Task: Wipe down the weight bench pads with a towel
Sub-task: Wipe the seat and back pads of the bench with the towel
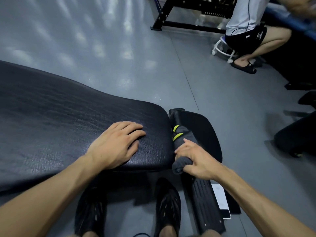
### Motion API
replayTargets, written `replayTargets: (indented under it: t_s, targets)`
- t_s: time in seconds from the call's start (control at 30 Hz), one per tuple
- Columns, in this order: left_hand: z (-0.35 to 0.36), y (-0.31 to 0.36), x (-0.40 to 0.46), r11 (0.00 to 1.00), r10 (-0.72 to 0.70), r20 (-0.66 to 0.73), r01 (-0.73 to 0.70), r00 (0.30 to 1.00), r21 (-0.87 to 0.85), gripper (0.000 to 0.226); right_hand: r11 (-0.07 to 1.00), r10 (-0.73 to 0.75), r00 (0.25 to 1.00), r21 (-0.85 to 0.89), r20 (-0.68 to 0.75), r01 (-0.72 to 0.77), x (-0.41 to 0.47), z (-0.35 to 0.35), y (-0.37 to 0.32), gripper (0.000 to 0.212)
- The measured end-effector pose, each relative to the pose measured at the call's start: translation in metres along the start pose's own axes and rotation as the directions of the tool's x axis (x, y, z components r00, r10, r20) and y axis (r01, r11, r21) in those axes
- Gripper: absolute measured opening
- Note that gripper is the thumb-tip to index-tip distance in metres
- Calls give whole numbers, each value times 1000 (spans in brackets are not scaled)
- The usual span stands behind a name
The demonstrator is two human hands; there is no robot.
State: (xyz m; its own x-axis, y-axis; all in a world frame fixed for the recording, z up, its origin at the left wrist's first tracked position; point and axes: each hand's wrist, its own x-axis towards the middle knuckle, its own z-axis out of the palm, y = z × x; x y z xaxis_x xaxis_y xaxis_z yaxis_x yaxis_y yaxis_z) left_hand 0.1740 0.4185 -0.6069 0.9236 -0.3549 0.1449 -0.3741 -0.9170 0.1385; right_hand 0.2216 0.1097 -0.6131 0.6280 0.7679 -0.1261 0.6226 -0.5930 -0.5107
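Grey towel (pixel 181 147) with yellow stripes sits bunched in gap between long pad (pixel 68 120) and small pad (pixel 203 130), at 3 o'clock of long pad's end. Your right hand (pixel 196 159) grips it — fingers curled round roll. Your left hand (pixel 118 142) lies flat on long pad, fingers straight, slightly spread. Seated person (pixel 253 31) at 1 o'clock — well apart.

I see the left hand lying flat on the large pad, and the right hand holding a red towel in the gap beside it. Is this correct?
Not quite: the towel is grey with yellow-green stripes, not red, as the head view shows. The rest holds: the left hand lies flat on the large pad, and the right hand holds the towel in the gap beside it.
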Motion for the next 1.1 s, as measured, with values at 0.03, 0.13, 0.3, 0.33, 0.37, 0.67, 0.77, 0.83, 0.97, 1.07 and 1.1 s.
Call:
replayTargets:
  t_s: [0.03,0.13,0.3,0.33,0.37,0.67,0.77,0.83,0.97,1.07,1.1]
  targets:
    - [1,0,0,1000,1,-3,-1,1000,-2,43,1000,-4,1000,-8,-8,4,-1,2,3,23]
    - [4,-2,0,1000,14,-14,-14,1000,-1,43,999,44,997,-7,-66,-45,7,1,12,30]
    - [6,-4,1,1000,26,-33,-26,999,-3,41,981,186,962,97,-199,-169,34,-18,17,26]
    - [6,-5,1,1000,28,-36,-28,999,-1,40,979,194,959,102,-209,-176,43,-24,19,24]
    - [6,-5,1,1000,26,-38,-27,999,0,40,978,204,955,97,-213,-187,54,-29,22,19]
    - [4,-8,4,999,39,-19,-39,999,1,39,952,306,903,118,-301,-283,124,-52,37,16]
    - [3,-6,3,999,35,-18,-35,999,6,40,933,332,880,254,-340,-254,94,-37,28,11]
    - [2,-6,2,999,36,-21,-36,999,6,39,923,357,874,269,-331,-275,70,-22,21,10]
    - [0,-3,2,1000,24,-3,-24,1000,2,40,910,395,871,257,-291,-326,20,9,1,24]
    - [-2,0,1,1000,19,16,-19,1000,15,41,952,297,922,147,-247,-267,-14,33,-18,3]
    - [-2,0,1,1000,17,25,-17,1000,24,41,962,268,934,110,-235,-248,-24,40,-25,4]
